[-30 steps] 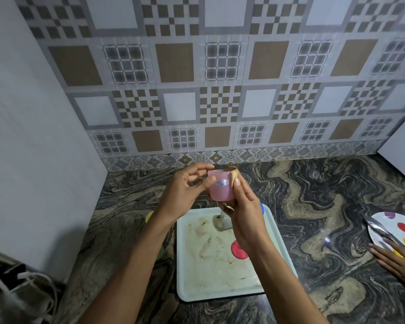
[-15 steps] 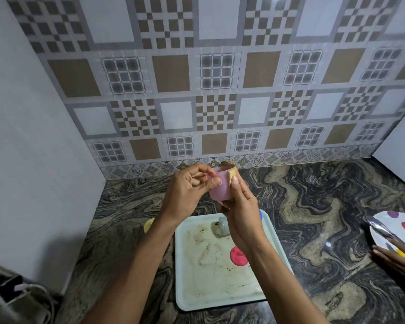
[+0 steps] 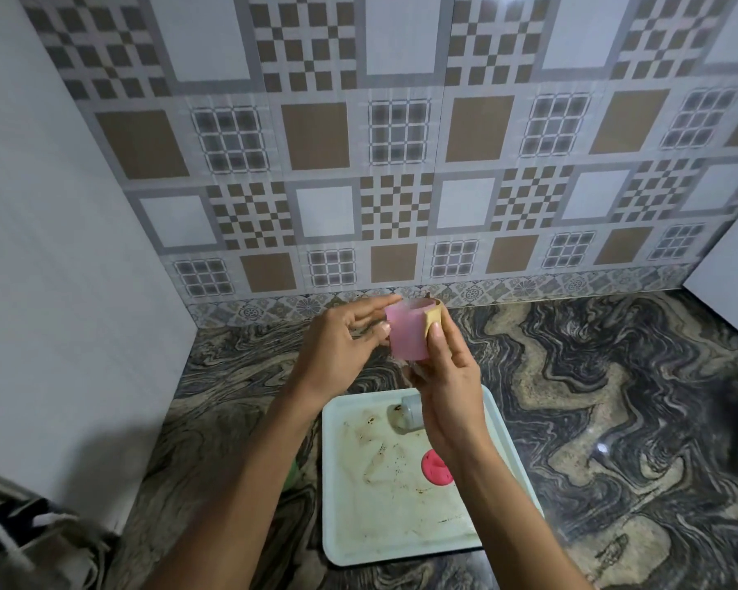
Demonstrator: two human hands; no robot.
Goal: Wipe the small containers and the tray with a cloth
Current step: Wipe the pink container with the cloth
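Far left, by the plain wall, lay a dark and pale heap (image 3: 13,542), too blurred for me to tell what it was. A sliver of something green (image 3: 291,474) peeked out under the left forearm, just beside the tray.

Both hands were up over the marbled surface (image 3: 614,398), in front of the tiled wall. The left hand (image 3: 341,347) had its grip on one pink container (image 3: 405,334), thumb on the near side and fingers reaching round to the rim. It was held upright in the air above the far end of the tray. The right hand (image 3: 448,376) had its grip pinched on one tan cloth (image 3: 434,320), the thumb pressing it against the container's right side at the rim.

Below them one pale tray (image 3: 358,534) sat on the surface, its floor streaked with brown stains. On it I counted two things: one clear container (image 3: 406,415) lying on its side near the far edge, partly behind the right wrist, and one red lid (image 3: 434,466) lying flat nearer the middle.
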